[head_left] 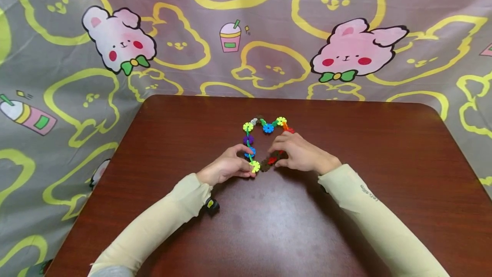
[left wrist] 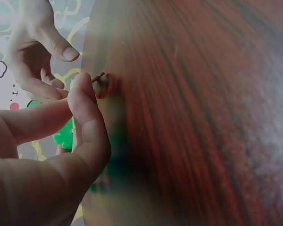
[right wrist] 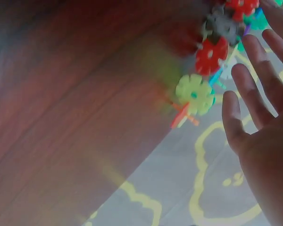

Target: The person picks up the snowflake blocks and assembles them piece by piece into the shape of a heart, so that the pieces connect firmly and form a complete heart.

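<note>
On the dark wooden table (head_left: 165, 140), notched plastic snowflake discs are joined in a roughly ring-shaped chain. My left hand (head_left: 226, 166) pinches a yellow disc (head_left: 255, 166) at the near end between thumb and fingers. A blue disc (head_left: 250, 152) and a purple disc (head_left: 248, 139) run up from it. Just right of the yellow disc is a brown disc (head_left: 265, 165), then a red one (head_left: 272, 160). Over the chain's right side, my right hand (head_left: 297, 151) has its thumb apart from loosely bent fingers and holds nothing; it hides part of the chain.
The far part of the chain has another yellow disc (head_left: 281, 121), a blue disc (head_left: 268, 128) and orange and red pieces by the right hand. Behind the table's far edge hangs a cartoon-patterned curtain (head_left: 269, 25).
</note>
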{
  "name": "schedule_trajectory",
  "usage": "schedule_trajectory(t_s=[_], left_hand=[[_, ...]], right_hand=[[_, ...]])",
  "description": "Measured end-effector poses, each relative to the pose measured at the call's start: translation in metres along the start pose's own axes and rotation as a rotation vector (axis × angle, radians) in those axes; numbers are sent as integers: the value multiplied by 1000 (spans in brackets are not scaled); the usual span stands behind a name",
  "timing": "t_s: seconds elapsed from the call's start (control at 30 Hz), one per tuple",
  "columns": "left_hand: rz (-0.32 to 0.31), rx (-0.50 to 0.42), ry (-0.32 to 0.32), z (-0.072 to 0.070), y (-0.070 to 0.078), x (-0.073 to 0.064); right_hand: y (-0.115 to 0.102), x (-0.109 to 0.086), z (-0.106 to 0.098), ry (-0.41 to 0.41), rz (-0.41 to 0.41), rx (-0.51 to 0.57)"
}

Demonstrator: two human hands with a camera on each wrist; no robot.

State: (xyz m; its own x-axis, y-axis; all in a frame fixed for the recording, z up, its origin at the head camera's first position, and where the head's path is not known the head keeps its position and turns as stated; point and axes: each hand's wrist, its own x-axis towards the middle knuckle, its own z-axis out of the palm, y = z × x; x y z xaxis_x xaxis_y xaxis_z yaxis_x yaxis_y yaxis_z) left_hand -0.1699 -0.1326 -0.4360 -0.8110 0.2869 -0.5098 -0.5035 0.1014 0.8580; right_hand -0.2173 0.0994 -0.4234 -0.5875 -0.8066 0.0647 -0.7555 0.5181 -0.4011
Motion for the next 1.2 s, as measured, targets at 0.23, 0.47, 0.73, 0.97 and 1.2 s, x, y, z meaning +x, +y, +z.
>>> schedule_trajectory(t_s=[0.23, 0.47, 0.73, 0.97, 1.2], left_hand=[[6, 32, 20, 0, -1, 2], [10, 50, 29, 1, -2, 2], [11, 60, 24, 3, -1, 2], [12, 50, 26, 2, -3, 2], [22, 47, 31, 2, -5, 1]], right_hand=[[-8, 5, 9, -55, 17, -111], [-7, 7, 9, -92, 64, -98], [-1, 6, 7, -79, 1, 7], [1, 3, 8, -45, -18, -4], [4, 0, 11, 3, -39, 18]])
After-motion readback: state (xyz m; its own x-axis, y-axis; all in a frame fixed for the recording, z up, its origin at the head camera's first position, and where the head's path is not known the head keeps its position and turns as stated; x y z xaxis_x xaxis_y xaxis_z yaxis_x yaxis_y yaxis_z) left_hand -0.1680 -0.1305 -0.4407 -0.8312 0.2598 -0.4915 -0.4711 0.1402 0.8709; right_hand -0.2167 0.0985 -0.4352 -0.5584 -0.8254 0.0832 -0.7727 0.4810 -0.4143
